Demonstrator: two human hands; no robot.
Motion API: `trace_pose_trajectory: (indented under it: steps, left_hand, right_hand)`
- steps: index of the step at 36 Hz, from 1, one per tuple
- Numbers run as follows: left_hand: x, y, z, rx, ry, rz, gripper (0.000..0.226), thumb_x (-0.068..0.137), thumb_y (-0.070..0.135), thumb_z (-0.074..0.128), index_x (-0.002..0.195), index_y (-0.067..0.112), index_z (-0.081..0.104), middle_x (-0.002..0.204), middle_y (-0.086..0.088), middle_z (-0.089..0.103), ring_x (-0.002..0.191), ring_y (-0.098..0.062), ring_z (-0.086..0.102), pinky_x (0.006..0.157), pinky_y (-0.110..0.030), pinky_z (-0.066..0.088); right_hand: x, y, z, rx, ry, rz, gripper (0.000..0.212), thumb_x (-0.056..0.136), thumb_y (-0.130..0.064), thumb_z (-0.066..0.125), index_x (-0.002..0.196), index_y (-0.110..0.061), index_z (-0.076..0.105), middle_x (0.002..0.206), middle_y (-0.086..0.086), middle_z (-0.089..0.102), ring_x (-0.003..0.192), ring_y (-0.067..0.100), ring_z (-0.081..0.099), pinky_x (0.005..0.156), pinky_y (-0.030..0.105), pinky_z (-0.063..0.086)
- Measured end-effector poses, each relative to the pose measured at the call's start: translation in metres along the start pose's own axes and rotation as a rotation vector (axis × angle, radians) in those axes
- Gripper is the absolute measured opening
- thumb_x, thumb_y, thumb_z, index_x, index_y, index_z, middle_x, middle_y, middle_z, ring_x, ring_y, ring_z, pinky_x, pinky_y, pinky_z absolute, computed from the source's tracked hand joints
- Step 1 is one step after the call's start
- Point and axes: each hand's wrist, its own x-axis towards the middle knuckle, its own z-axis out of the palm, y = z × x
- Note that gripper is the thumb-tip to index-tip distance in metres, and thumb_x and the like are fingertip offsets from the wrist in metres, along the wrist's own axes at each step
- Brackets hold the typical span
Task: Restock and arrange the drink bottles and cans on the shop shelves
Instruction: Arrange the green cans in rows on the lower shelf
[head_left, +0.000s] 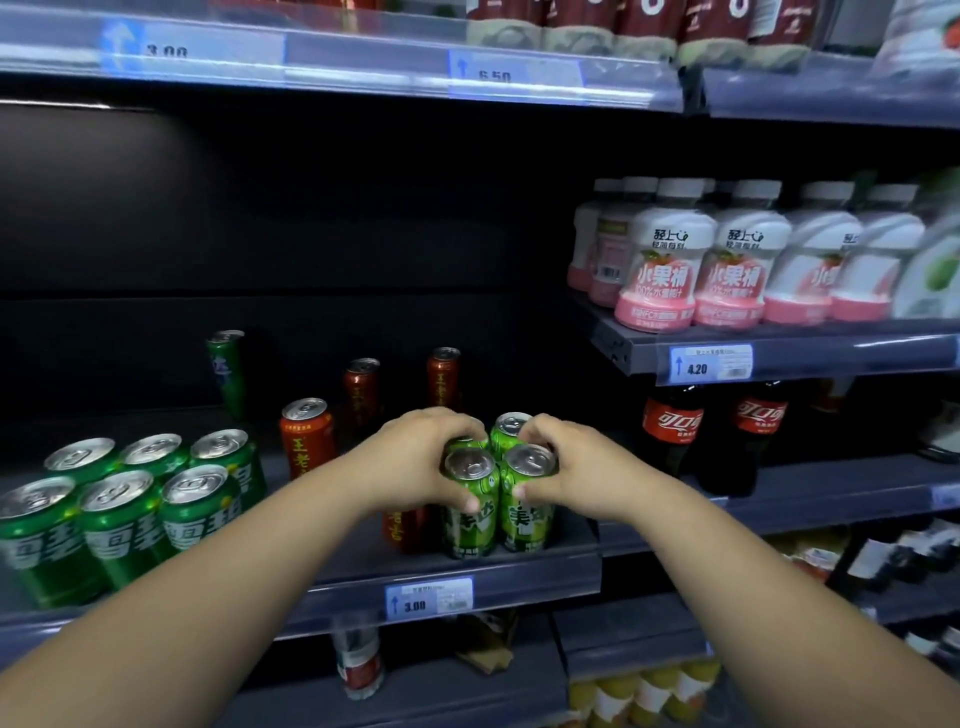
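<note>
Four lime cans (492, 519) sit bunched at the shelf's (524, 574) front edge. My left hand (422, 462) and right hand (567, 467) wrap them from either side, squeezing the block square, I reckon. Just behind stand red cans (306, 435), with green cans (120, 519) to the left.

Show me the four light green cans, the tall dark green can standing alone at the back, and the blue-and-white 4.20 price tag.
Four light green cans (522, 525): head view, front right can's label.
Tall dark green can (228, 379): head view, its side wall.
Blue-and-white 4.20 price tag (710, 362): head view, tag's centre.
</note>
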Motion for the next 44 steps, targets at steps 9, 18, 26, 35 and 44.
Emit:
trace_pose_trajectory:
  steps: [9,18,26,35,44]
  left_hand:
    - [0.010,-0.010,-0.015,-0.101,-0.060,-0.092,0.081,0.062,0.048,0.089,0.134,0.035,0.053,0.131,0.012,0.048,0.124,-0.010,0.047,0.102,-0.028,0.042]
    - [0.036,-0.005,-0.006,0.084,-0.375,-0.196,0.139,0.049,0.064,0.087,0.157,0.036,0.005,0.166,0.009,0.001,0.152,-0.023,0.008,0.122,-0.044,0.018]
    - [0.035,-0.016,0.001,0.151,-0.336,-0.167,0.144,0.039,0.073,0.084,0.156,0.037,0.007,0.159,0.013,0.017,0.144,-0.024,0.027,0.116,-0.044,0.032]
    - [0.032,-0.009,0.000,0.245,-0.358,-0.160,0.146,0.043,0.073,0.083,0.157,0.035,0.001,0.164,0.006,0.011,0.148,-0.030,0.019,0.121,-0.048,0.019]
    - [0.032,-0.009,0.000,0.214,-0.345,-0.172,0.144,0.045,0.068,0.087,0.157,0.034,0.002,0.164,0.006,0.008,0.149,-0.029,0.018,0.120,-0.045,0.025]
  right_hand:
    - [0.031,0.000,-0.003,0.052,-0.004,0.022,0.067,0.074,-0.053,0.081,0.133,-0.033,0.055,0.137,-0.005,0.050,0.125,0.015,0.051,0.099,0.031,0.046]
    - [0.053,-0.005,-0.003,0.154,-0.289,0.084,0.105,0.074,-0.048,0.082,0.159,-0.034,0.022,0.168,-0.008,0.002,0.153,0.018,0.014,0.119,0.034,0.025]
    - [0.049,-0.002,-0.002,0.092,-0.215,0.030,0.092,0.072,-0.047,0.084,0.151,-0.029,0.041,0.151,-0.012,0.035,0.133,0.010,0.042,0.109,0.031,0.042]
    - [0.052,-0.001,-0.008,0.011,-0.245,0.079,0.107,0.069,-0.061,0.080,0.157,-0.027,0.029,0.160,-0.007,0.025,0.142,0.016,0.035,0.108,0.028,0.037]
    - [0.058,-0.006,-0.005,-0.018,-0.226,0.110,0.108,0.060,-0.072,0.069,0.153,-0.030,0.036,0.159,-0.005,0.030,0.140,0.017,0.039,0.111,0.035,0.038]
